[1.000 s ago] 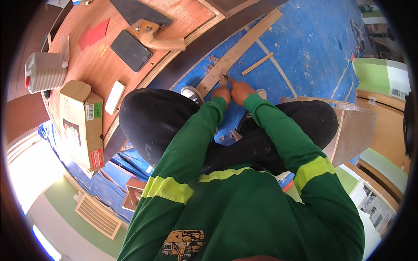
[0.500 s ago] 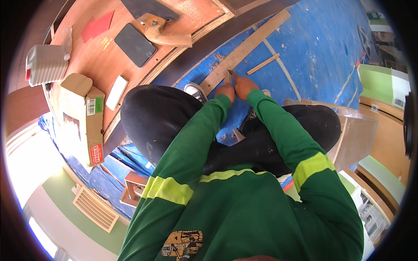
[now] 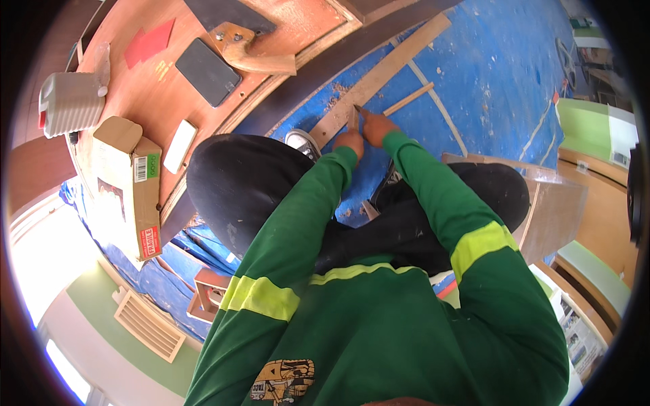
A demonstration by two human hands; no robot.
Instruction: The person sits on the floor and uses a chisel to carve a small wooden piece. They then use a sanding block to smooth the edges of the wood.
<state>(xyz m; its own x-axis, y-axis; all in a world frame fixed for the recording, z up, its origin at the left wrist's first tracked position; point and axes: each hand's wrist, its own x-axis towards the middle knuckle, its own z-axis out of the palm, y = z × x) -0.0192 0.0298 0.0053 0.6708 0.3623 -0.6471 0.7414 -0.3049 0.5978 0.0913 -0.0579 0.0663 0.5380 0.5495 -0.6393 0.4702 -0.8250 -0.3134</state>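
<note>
My left hand (image 3: 349, 141) is closed on a short strip of wood (image 3: 353, 120), upright in the view beside a long wooden board (image 3: 386, 72). Close on its right, my right hand (image 3: 377, 129) has its fingers bent round a thin, dark-tipped tool (image 3: 359, 108). That tip is near the upper end of the short strip; the tool's kind is too small to make out. The board lies on a blue sheet and runs up to the right from my shoe (image 3: 302, 143). Just beyond my right hand rests a thin wooden stick (image 3: 410, 98).
A workbench (image 3: 145, 95) on the left carries a handsaw (image 3: 247, 54), a dark phone (image 3: 208, 71), a white block (image 3: 181, 146), red paper (image 3: 150, 44), a cardboard box (image 3: 128, 183) and a plastic jug (image 3: 71, 100). A wooden box (image 3: 552, 210) stands by my right knee.
My right hand has shifted slightly up and left, nearer the short strip, and the dark tip moved with it. My left hand stays almost where it was.
</note>
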